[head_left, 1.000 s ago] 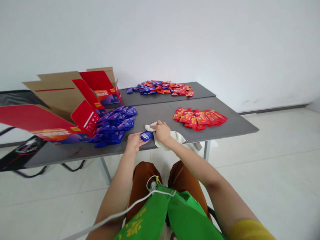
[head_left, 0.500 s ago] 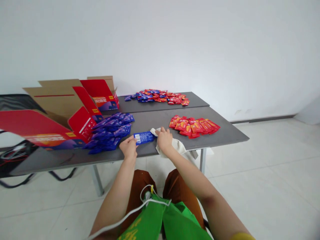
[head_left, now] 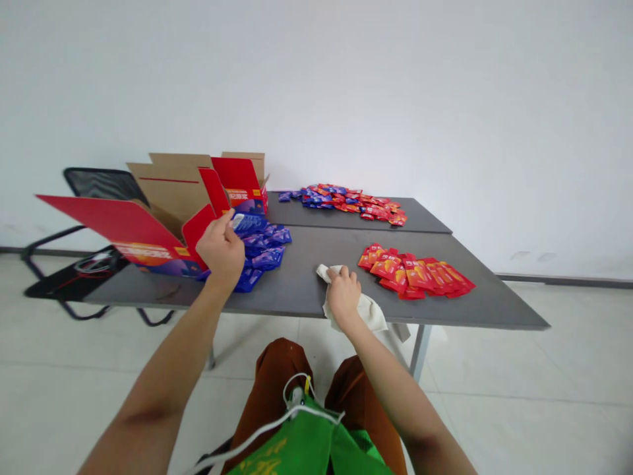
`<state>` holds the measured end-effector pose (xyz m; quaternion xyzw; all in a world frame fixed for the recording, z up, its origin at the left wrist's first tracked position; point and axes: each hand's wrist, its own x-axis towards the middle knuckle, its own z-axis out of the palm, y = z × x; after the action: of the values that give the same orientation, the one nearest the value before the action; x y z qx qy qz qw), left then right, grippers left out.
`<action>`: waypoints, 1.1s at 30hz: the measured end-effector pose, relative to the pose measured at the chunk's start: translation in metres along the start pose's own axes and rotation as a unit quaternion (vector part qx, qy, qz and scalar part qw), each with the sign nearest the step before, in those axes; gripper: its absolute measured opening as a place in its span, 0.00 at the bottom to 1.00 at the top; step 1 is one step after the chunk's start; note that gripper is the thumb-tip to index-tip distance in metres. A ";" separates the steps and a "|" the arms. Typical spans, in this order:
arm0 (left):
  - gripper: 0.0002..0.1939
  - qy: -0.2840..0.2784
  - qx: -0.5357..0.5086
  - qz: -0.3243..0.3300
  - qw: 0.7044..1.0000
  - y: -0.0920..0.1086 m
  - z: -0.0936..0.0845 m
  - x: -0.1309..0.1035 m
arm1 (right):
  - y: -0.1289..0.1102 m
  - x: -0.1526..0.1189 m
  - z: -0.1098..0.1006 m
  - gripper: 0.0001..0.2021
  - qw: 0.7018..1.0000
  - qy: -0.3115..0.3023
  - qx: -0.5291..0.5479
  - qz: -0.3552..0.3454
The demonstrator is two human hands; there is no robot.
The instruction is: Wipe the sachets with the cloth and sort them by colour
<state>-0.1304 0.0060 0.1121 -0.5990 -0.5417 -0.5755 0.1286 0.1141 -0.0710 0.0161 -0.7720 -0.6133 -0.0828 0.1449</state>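
My left hand (head_left: pixel 221 249) is closed on a blue packet (head_left: pixel 248 223), held over the near pile of blue packets (head_left: pixel 268 258) beside the open red box. My right hand (head_left: pixel 343 295) is closed on a white cloth (head_left: pixel 368 313), which lies on the table's front edge and partly hangs over it. To the right of the cloth, red packets (head_left: pixel 415 272) lie in an overlapping pile.
An open red and brown box (head_left: pixel 163 254) stands on the grey table (head_left: pixel 311 307) at left, another box (head_left: pixel 243 181) behind it. Mixed blue and red packets (head_left: pixel 346 200) lie at the back. A black chair (head_left: pixel 99 181) stands at far left.
My left hand has moved left and up with the blue packet, away from the cloth. My right hand still holds the cloth. The view has shifted, so the table's things appear farther right.
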 end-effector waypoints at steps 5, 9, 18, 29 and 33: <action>0.19 -0.120 0.103 0.117 0.980 -0.058 0.019 0.040 | 0.001 -0.002 0.001 0.18 1.000 0.016 0.017 0.010; 0.19 -0.273 0.209 0.146 0.928 -0.091 0.019 0.039 | 0.001 -0.003 0.002 0.18 0.999 0.024 0.030 0.019; 0.20 -0.409 0.222 0.170 0.869 -0.093 -0.004 0.051 | 0.001 -0.001 0.004 0.17 0.999 0.027 0.031 0.012; 0.20 -0.313 0.110 0.172 0.928 -0.025 0.095 0.105 | 0.000 -0.002 -0.001 0.17 0.999 0.011 0.049 0.014; 0.19 -0.349 0.149 0.138 0.915 -0.021 0.167 0.114 | 0.001 -0.001 0.000 0.16 0.998 0.006 0.060 0.011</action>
<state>-0.0841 0.2010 0.1459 -0.8044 -0.5437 -0.2191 0.0968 0.1144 -0.0725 0.0157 -0.7680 -0.6078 -0.0489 0.1962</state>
